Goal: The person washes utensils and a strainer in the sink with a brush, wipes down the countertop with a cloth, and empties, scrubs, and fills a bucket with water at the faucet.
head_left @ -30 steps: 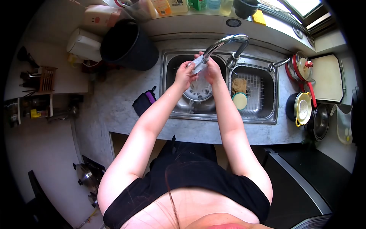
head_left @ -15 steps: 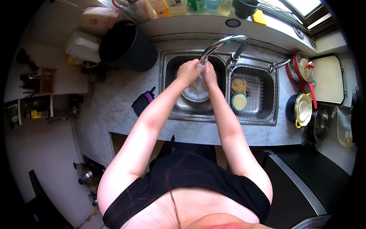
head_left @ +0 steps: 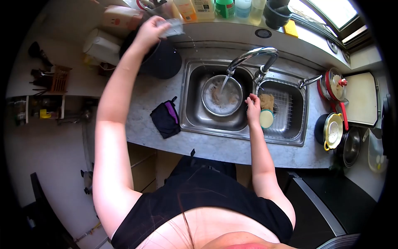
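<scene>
My left hand point(head_left: 150, 35) is raised at the upper left, closed on a clear plastic container point(head_left: 171, 28) that is blurred by motion. Drops of water fall from the container, close to the rim of a black bucket point(head_left: 168, 62). Over the sink divider hovers my right hand point(head_left: 253, 107), its fingers loosely bent and apart from the thumb, with nothing seen in them. A metal bowl point(head_left: 206, 106) of cloudy water sits in the left basin, and the faucet point(head_left: 253, 52) runs into it. Beside my right hand, a brown lump point(head_left: 266, 101) and a round teal-rimmed lid point(head_left: 266, 119) lie on the rack.
The double sink point(head_left: 186, 112) is set into a marble counter point(head_left: 151, 143). A black and purple pouch point(head_left: 166, 118) lies left of it. Bottles point(head_left: 225, 8) and a yellow sponge point(head_left: 291, 28) line the ledge. Pots point(head_left: 333, 85) and a cutting board point(head_left: 358, 97) stand at the right.
Both hands have left the running water over the bowl. My left hand has gone up and left with the plastic container; my right hand has moved right to the divider.
</scene>
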Available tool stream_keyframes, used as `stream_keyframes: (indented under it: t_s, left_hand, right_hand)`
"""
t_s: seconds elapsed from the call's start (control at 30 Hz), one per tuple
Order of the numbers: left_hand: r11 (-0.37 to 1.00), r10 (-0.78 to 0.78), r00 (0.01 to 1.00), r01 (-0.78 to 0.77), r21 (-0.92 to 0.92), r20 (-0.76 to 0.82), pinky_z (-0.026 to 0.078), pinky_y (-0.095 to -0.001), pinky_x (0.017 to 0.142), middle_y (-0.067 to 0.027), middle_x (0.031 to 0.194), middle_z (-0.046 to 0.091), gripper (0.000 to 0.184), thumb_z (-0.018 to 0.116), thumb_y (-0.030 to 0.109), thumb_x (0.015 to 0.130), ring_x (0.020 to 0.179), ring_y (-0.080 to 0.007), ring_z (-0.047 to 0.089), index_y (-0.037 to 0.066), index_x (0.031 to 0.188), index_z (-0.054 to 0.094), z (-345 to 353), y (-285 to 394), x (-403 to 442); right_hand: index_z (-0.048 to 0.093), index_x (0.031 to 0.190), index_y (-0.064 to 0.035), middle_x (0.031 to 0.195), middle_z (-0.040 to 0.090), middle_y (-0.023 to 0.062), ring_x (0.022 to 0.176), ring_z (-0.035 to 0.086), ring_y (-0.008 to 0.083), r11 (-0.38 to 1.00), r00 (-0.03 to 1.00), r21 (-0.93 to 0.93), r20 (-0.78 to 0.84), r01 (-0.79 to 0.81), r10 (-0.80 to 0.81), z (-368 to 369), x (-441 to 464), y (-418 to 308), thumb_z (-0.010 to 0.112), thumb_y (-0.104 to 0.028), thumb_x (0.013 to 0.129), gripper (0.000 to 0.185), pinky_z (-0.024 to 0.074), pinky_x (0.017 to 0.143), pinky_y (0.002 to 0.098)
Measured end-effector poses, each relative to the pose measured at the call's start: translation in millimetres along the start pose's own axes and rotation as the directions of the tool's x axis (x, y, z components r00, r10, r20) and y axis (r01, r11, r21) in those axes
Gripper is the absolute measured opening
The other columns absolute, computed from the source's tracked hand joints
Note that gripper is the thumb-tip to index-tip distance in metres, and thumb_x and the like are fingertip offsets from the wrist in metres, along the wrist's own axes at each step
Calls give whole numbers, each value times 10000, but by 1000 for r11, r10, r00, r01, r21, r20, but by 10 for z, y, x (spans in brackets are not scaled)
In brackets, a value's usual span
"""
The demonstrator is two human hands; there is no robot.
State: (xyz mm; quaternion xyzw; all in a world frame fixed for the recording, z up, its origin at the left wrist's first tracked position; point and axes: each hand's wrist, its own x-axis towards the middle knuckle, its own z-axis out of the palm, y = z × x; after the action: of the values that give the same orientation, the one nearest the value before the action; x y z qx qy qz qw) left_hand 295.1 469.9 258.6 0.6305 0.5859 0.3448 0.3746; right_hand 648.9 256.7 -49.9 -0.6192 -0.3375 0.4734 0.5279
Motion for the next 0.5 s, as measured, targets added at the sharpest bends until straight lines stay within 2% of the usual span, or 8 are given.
stream_keyframes:
  t_s: [0.03, 0.1, 0.13, 0.2, 0.3, 0.4, 0.43, 0.5]
  left_hand:
    - [996, -68, 996, 72, 61, -50, 423, -210, 478, -28, 841, 637, 234, 682, 219, 862, 596, -101, 602, 91, 1030, 581, -164, 127, 79]
    - [992, -38, 994, 50, 115, -105, 427, -218, 460, -37, 863, 639, 250, 663, 207, 876, 585, -97, 593, 75, 1062, 562, -441, 283, 192]
    - [977, 146, 982, -123, 176, -123, 452, -215, 476, -35, 808, 642, 257, 681, 264, 865, 568, -96, 587, 61, 997, 596, -571, 291, 277]
    - [862, 199, 962, -82, 500, -186, 454, -284, 651, -90, 873, 654, 399, 691, 337, 820, 730, -169, 608, 41, 1068, 589, -718, 425, 352]
    - [522, 308, 922, 42, 852, -234, 457, -387, 913, -174, 970, 672, 619, 706, 446, 752, 975, -278, 640, 12, 1173, 579, -807, 780, 396]
    - [694, 469, 827, -128, 709, -311, 508, -370, 777, -125, 730, 688, 387, 751, 367, 720, 753, -238, 677, 23, 888, 696, -747, 621, 668]
    - [803, 349, 875, -94, 589, -337, 518, -358, 716, -164, 806, 696, 380, 768, 361, 694, 747, -230, 675, 15, 840, 707, -736, 616, 743]
    - [813, 261, 886, 13, 582, -384, 517, -354, 725, -170, 806, 695, 401, 760, 367, 698, 747, -228, 674, 3, 857, 706, -667, 656, 836]
  right_hand:
    - [494, 1238, 12, 1166, 544, 107, 958, 582, 162, 999, 1000, 45, 4, -19, 19, -28, -46, -36, 563, -161, 936, 354, 458, 873, 281]
    - [504, 1219, 10, 1140, 549, 96, 940, 588, 157, 996, 1000, 85, -3, -19, 20, -70, -91, -26, 557, -152, 938, 328, 466, 858, 276]
    - [507, 1213, 9, 1134, 549, 94, 938, 589, 156, 995, 1000, 92, -8, -24, 25, -94, -127, -29, 558, -150, 937, 322, 468, 854, 275]
    - [512, 1202, 9, 1124, 548, 89, 934, 589, 154, 994, 999, 107, -23, -32, 35, -133, -186, -33, 558, -146, 937, 311, 473, 846, 272]
    - [516, 1192, 9, 1114, 547, 82, 914, 584, 144, 993, 998, 116, -37, -37, 42, -169, -279, 20, 568, -125, 927, 302, 476, 838, 266]
    - [516, 1191, 10, 1118, 548, 79, 921, 577, 141, 998, 999, 59, -34, -8, 10, -182, -345, 149, 572, -97, 914, 303, 476, 841, 266]
    - [517, 1191, 10, 1119, 548, 78, 927, 574, 141, 999, 1000, 31, -29, 8, -7, -193, -360, 191, 573, -87, 909, 303, 476, 841, 266]
    - [524, 1185, 5, 1141, 551, 93, 1039, 532, 167, 992, 998, 109, -12, -63, 65, -195, -419, 229, 602, -94, 884, 327, 431, 919, 284]
